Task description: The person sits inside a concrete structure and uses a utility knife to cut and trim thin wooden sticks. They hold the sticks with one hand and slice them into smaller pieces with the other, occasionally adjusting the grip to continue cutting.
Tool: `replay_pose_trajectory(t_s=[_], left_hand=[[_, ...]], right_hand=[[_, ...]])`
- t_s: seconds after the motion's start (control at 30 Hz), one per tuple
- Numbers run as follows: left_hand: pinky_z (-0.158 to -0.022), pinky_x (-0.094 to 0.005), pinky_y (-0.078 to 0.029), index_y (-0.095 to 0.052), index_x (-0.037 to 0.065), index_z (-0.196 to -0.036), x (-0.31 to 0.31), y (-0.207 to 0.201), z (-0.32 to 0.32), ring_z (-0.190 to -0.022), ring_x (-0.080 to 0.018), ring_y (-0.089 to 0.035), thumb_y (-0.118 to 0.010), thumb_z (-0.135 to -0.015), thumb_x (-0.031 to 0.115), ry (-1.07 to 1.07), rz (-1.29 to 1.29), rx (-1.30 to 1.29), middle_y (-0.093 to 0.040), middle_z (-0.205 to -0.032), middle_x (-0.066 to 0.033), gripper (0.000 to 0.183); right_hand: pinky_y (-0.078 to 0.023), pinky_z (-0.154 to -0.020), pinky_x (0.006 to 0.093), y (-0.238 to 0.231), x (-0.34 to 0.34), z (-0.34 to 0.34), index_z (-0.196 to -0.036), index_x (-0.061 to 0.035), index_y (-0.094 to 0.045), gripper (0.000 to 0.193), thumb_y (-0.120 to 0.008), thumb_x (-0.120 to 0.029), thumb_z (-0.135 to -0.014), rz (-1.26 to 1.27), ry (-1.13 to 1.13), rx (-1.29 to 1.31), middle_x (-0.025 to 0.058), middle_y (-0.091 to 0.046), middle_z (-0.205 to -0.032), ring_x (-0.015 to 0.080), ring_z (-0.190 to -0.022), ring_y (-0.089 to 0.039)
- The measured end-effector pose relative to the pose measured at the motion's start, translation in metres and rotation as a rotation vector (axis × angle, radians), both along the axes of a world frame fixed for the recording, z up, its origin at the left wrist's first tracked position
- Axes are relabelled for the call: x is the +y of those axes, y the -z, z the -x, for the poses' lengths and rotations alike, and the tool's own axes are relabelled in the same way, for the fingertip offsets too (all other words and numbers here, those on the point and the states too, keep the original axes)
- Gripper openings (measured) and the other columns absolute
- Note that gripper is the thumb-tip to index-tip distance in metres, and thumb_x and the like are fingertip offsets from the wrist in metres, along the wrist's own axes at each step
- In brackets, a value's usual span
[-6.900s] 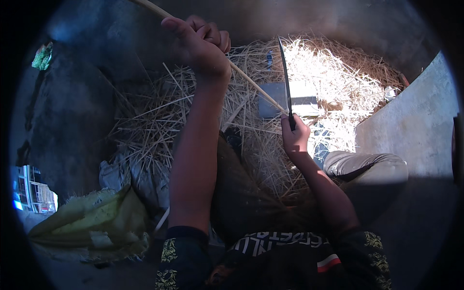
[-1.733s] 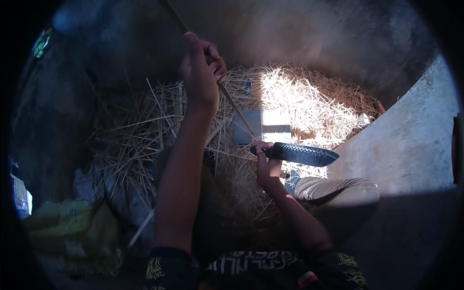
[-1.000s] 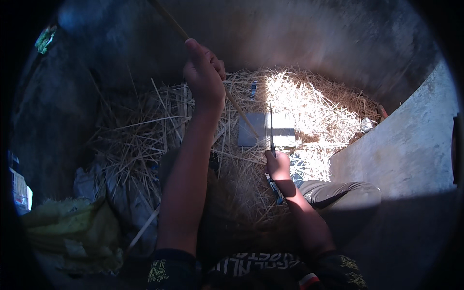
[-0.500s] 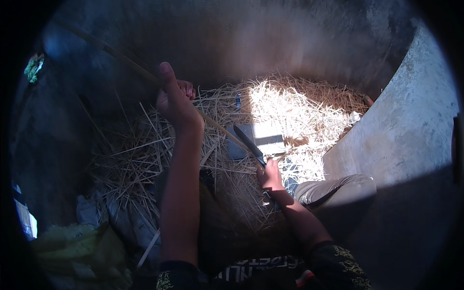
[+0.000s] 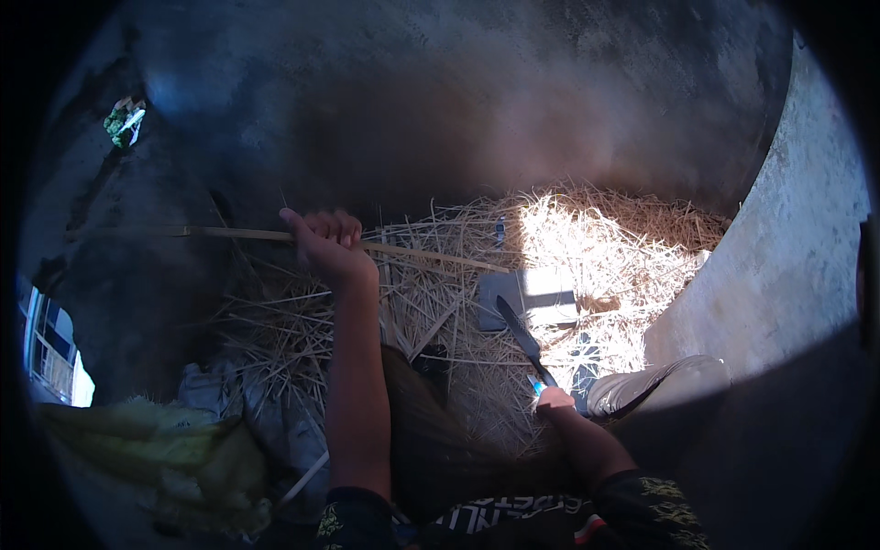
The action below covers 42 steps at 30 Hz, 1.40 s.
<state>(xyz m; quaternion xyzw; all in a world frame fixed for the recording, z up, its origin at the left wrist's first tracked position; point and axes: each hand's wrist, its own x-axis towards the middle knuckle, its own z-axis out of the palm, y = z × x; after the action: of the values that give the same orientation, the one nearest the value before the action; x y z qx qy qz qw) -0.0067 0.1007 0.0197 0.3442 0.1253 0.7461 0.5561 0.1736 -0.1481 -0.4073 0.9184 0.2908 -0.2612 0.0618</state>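
Observation:
My left hand [image 5: 332, 249] is closed around a long, thin bamboo strip [image 5: 431, 255], raised above the shavings at the left. The strip runs nearly level, from the dark wall at the left to a tip near the grey block [image 5: 550, 284]. My right hand [image 5: 555, 401] grips a dark-bladed knife [image 5: 519, 328] low in front of me, its blade pointing up and left past the block's lower edge. The blade and strip are apart. A small blue-and-white piece [image 5: 535, 385] shows by the right fingers; what it belongs to is unclear.
Pale shavings and split strips [image 5: 632, 247] cover the floor, sunlit at the right. A dark curved wall [image 5: 412, 110] rises behind, and a lit concrete wall [image 5: 761, 257] stands right. My bent leg [image 5: 660, 383] lies right. A yellowish sack [image 5: 174, 458] sits lower left.
The strip has swung from a steep slant to nearly level, and its near end has left the knife. My right hand has lowered with the knife. The view has also shifted.

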Motion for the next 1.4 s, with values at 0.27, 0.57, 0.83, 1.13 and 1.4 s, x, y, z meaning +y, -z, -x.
replay_pose_trajectory(t_s=[0.27,0.57,0.83,1.13,1.4], left_hand=[[-0.064,-0.0326,-0.041,-0.044,0.011,-0.071,0.006,0.002,0.018,-0.06,-0.0172,-0.043,-0.029,-0.101,0.064,0.145,0.102,-0.092,-0.038,-0.063,-0.0027,0.063],[-0.098,-0.0468,-0.044,-0.059,0.012,-0.118,0.015,0.016,0.01,-0.083,-0.0203,-0.043,-0.033,-0.102,0.059,0.194,0.624,0.302,-0.036,-0.115,-0.0126,0.056],[-0.095,-0.0462,-0.049,-0.057,0.007,-0.121,0.02,0.035,-0.005,-0.08,-0.0223,-0.049,-0.036,-0.105,0.052,0.367,0.412,0.087,-0.043,-0.111,-0.0131,0.052],[-0.09,-0.0434,-0.049,-0.05,0.005,-0.13,-0.017,0.038,-0.052,-0.103,-0.0289,-0.06,-0.034,-0.107,0.044,0.551,0.378,-0.045,-0.057,-0.103,-0.0132,0.048],[-0.085,-0.0348,-0.047,-0.053,0.005,-0.13,-0.025,0.046,-0.033,-0.097,-0.021,-0.061,-0.032,-0.106,0.044,0.321,0.125,0.089,-0.062,-0.103,-0.0095,0.051]], right_hand=[[-0.054,-0.091,0.0387,-0.009,-0.009,-0.002,-0.114,-0.0071,-0.066,0.034,-0.066,-0.022,-0.084,-0.131,0.061,0.13,0.0111,-0.069,-0.117,0.0275,-0.112,-0.066],[-0.055,-0.088,0.0396,-0.04,-0.001,0.0,-0.105,-0.0023,-0.072,0.037,-0.069,-0.028,-0.078,-0.143,0.043,0.213,0.0154,-0.071,-0.112,0.0317,-0.107,-0.068],[-0.053,-0.089,0.0447,-0.162,0.043,-0.029,-0.109,-0.0006,-0.069,0.034,-0.057,-0.023,-0.086,-0.261,-0.091,0.015,0.0243,-0.068,-0.112,0.0384,-0.109,-0.066],[-0.042,-0.101,0.0489,-0.38,0.104,-0.021,-0.103,0.001,-0.068,0.04,-0.058,-0.034,-0.087,-1.324,-0.188,-0.233,0.0286,-0.056,-0.121,0.0423,-0.115,-0.052],[-0.051,-0.075,0.0405,-0.33,0.126,-0.101,-0.092,-0.0034,-0.067,0.024,-0.057,-0.025,-0.092,-1.266,-0.071,0.428,0.013,-0.064,-0.091,0.0233,-0.079,-0.062]])
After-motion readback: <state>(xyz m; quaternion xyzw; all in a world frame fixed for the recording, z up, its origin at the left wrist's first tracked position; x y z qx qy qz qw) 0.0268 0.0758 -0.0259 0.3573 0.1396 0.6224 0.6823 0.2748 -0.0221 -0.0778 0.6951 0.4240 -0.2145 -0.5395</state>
